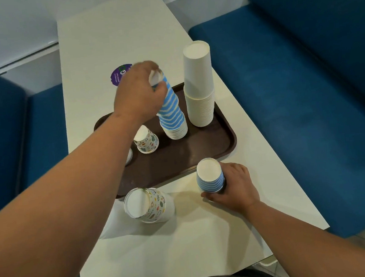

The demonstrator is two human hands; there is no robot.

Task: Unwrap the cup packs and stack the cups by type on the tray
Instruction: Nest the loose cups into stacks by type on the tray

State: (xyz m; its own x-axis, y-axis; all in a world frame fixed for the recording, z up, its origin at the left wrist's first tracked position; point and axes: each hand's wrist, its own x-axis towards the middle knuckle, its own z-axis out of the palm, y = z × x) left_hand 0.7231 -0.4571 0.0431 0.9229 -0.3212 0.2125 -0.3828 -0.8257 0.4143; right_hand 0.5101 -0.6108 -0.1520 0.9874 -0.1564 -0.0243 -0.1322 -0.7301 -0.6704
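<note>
On the brown tray (210,144) stand three upside-down groups: a tall plain white stack (199,86), a leaning blue-striped stack (171,110) and a single patterned cup (146,139). Off the tray, near its front edge, sit a short blue-striped stack (210,175) and a patterned stack (148,204) lying tilted in clear wrap.

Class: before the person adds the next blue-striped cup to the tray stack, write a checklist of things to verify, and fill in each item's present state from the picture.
1. Left hand grips the top of the blue-striped stack: ok.
2. That stack stands straight: not ok, it leans.
3. Right hand holds more blue-striped cups on the table: ok.
4. White cup stack stands apart from it on the tray: ok.
5. Patterned cups all on tray: not ok.
6. Wrapping fully off: cannot tell.
</note>
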